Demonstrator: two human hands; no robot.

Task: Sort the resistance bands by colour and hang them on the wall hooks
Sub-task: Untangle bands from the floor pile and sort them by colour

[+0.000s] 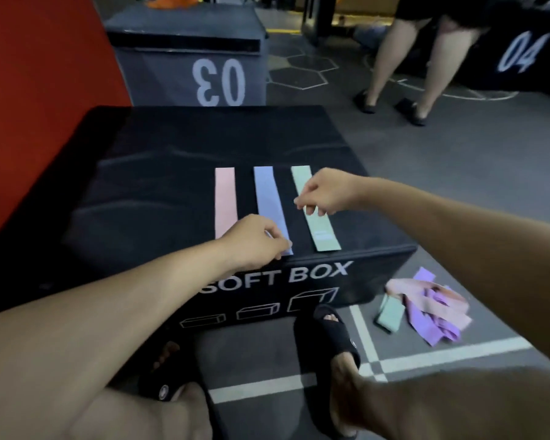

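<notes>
Now three flat fabric resistance bands are laid side by side on the black padded soft box (172, 173): a pink band (225, 201), a lilac band (270, 201) and a mint-green band (323, 231). The lilac band's near end is pinched by the curled fingers of the left hand (254, 239). The mint-green band's middle is touched by the right hand (326, 193), fingers bent down onto it. A loose heap of pink, purple and green bands (426, 309) is seen on the grey floor, right of the box, well apart from both hands.

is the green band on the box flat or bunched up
Flat: the green band lies straight on the box, beside the purple band, under the right hand.
</notes>
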